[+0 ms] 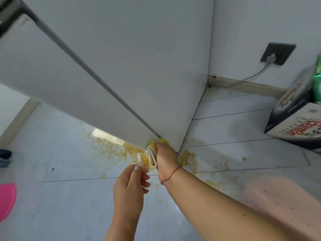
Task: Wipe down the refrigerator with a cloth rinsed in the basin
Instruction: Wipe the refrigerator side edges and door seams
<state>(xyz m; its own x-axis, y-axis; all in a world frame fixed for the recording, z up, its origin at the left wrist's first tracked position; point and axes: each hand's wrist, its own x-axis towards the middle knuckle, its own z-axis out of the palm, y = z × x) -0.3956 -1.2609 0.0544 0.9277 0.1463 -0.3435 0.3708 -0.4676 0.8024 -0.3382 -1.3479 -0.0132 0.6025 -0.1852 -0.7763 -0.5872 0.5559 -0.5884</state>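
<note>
Head view looks down at my cloth (150,158), yellow-stained, folded against the bottom corner of the white refrigerator (139,66). My right hand (165,158) grips and presses it there; my left hand (129,186) pinches its loose end. Yellow spill (111,147) spreads over the tiled floor (78,206) beneath. A pink basin (7,200) sits far left.

One refrigerator (121,58); one cloth (151,156); two hands, left (129,186), right (166,158); one box (295,126); one wall socket (278,53); one pink basin (7,200).
</note>
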